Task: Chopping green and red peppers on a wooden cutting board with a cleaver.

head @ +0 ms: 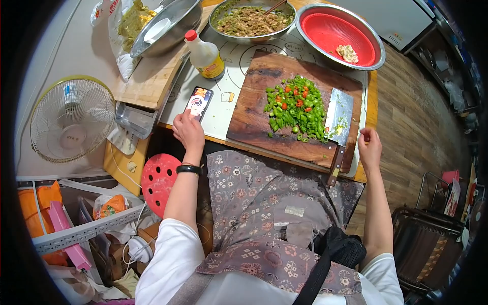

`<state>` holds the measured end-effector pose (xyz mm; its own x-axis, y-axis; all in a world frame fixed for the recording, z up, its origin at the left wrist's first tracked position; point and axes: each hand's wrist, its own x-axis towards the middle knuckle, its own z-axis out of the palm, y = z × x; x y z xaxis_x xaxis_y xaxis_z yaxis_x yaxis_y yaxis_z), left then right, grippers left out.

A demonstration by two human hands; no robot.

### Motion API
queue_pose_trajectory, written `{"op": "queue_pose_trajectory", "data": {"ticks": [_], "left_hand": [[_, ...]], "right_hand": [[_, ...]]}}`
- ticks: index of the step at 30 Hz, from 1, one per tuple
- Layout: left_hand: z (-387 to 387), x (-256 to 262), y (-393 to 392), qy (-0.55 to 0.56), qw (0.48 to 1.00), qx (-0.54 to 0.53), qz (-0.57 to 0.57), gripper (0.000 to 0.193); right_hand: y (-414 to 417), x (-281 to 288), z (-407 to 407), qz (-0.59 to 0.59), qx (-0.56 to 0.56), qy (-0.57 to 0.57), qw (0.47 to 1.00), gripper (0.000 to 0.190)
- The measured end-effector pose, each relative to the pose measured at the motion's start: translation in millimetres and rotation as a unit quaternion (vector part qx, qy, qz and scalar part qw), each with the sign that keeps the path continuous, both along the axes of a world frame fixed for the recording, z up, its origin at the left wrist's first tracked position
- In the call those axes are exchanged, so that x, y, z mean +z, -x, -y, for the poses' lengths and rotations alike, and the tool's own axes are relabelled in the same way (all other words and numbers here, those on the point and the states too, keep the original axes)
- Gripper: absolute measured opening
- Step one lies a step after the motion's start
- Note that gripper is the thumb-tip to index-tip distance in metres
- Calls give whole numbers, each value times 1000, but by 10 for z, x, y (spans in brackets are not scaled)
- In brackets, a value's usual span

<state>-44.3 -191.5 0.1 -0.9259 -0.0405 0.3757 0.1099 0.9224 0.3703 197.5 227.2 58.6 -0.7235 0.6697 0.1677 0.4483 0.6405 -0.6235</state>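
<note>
My left hand (189, 131) reaches the lower end of a smartphone (199, 101) lying on the white mat, a fingertip at its lit screen. Off the table's right edge hovers my right hand (370, 150), its fingers loosely curled and nothing visible in them. Between the hands lies a dark wooden cutting board (248, 118). Chopped green peppers (301, 114) with a few red pieces are heaped on it. A cleaver (341, 108) rests flat at the heap's right, pepper bits on its blade and its wooden handle over the front edge.
Behind the board stand a metal bowl of minced filling (253, 23) and a red colander (335, 34) in a metal basin. A red-capped bottle (207, 57) stands beyond the phone. An electric fan (72, 118) is left, near a red stool (162, 183). A dark chair (427, 244) is right.
</note>
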Motion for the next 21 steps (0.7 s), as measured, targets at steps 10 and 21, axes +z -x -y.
{"op": "queue_pose_trajectory", "data": {"ticks": [10,21], "left_hand": [[-864,328,-870,-183,945,-271,-4,17],[-1673,783,-1626,-640,565,-283,438,37]], "right_hand": [[486,281,695,-41,161,43,985,14],[529,394,1192,-152,249,-93,952,22]]}}
